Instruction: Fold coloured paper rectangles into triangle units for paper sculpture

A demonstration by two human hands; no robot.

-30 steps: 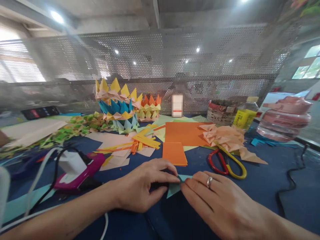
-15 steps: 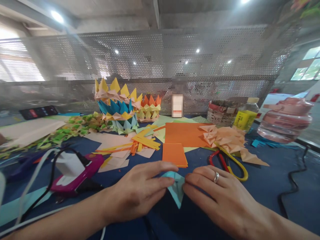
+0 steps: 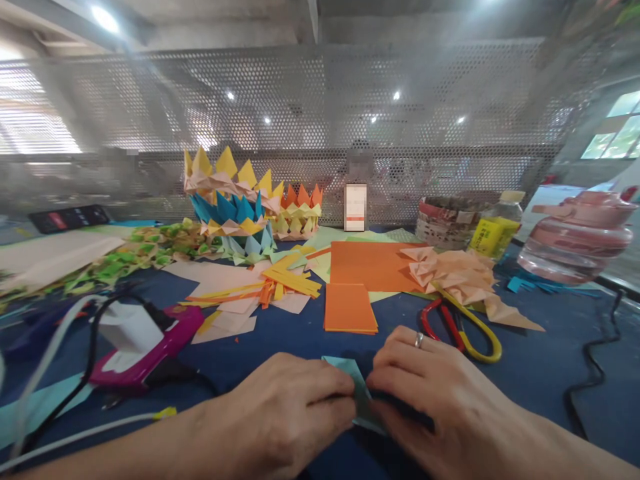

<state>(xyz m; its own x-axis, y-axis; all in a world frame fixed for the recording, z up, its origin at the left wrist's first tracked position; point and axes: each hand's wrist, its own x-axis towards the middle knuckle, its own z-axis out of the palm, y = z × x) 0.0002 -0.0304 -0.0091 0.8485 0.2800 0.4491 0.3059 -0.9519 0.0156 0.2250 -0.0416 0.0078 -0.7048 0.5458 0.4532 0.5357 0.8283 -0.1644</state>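
Observation:
Between my two hands is a small folded piece of light blue paper (image 3: 345, 365), low over the dark blue table (image 3: 235, 367). My left hand (image 3: 295, 403) is closed on its left side, partly covering it. My right hand (image 3: 430, 393), with a ring on one finger, pinches the paper's right edge between thumb and fingers. Just beyond my hands lies a stack of orange paper squares (image 3: 350, 308). Scissors with red and yellow handles (image 3: 463, 327) rest past my right hand, their blades hidden under folded peach paper pieces (image 3: 453, 273).
Folded paper crowns (image 3: 233, 217) stand at the back, beside green folded pieces (image 3: 150, 250). Yellow and orange strips (image 3: 290, 280) lie mid-table. A magenta power strip (image 3: 150, 360) with cables sits left. At right stand a yellow-labelled bottle (image 3: 495, 230), a pink water jug (image 3: 575, 240) and a black cable (image 3: 587, 367).
My hands have come lower and nearer to me with the blue paper. The paper has turned, and its downward point no longer shows. My left fingers have curled in over it.

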